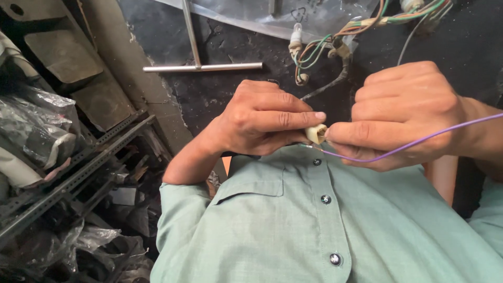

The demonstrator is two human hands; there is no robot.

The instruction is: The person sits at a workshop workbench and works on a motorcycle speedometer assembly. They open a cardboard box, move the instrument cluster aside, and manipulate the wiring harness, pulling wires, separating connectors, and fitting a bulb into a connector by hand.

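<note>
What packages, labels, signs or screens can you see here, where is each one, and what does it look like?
No labels, signs or screens show.
Plastic-wrapped bundles: left edge, on the slotted metal rack; crumpled clear and dark film over black and white contents.
Clear plastic sheet: top centre, above the T-shaped metal bar; shiny, wrinkled.
Crumpled plastic bags: bottom left, greyish, translucent.
For reference, the left hand and right hand pinch a small cream connector with a purple wire.
</note>
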